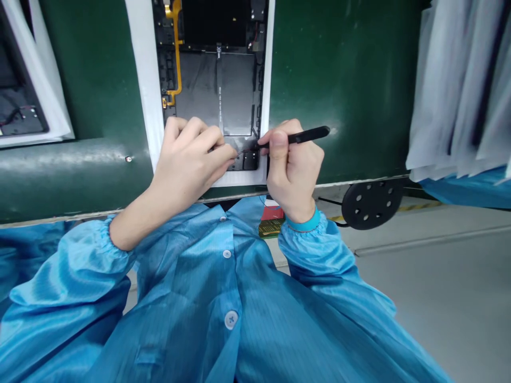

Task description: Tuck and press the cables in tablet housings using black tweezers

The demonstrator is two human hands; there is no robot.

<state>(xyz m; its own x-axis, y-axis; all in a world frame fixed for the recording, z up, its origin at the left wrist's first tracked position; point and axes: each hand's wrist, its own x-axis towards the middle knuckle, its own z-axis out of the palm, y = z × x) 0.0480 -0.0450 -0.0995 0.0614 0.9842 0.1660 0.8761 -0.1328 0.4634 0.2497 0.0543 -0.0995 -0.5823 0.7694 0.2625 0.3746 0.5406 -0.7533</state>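
Note:
An opened tablet (199, 80) lies on a white sheet, its dark inside facing up. It has a large grey battery (239, 96) and an orange flex cable (178, 58) along the left side. My left hand (187, 154) rests over the tablet's lower left, thumb and forefinger pinched together at a thin dark wire (241, 152) near the bottom edge. My right hand (293, 165) is closed around slim black tweezers (309, 135). Their tip points left at the tablet's lower right corner, close to the wire. My left palm hides part of the bottom edge.
The white sheet (142, 69) lies on a green work mat (339, 80). Another opened device (19, 106) is at the left on white wrapping. White sheets or bags (451, 96) hang at the right. A black round perforated disc (372, 205) is below the table edge.

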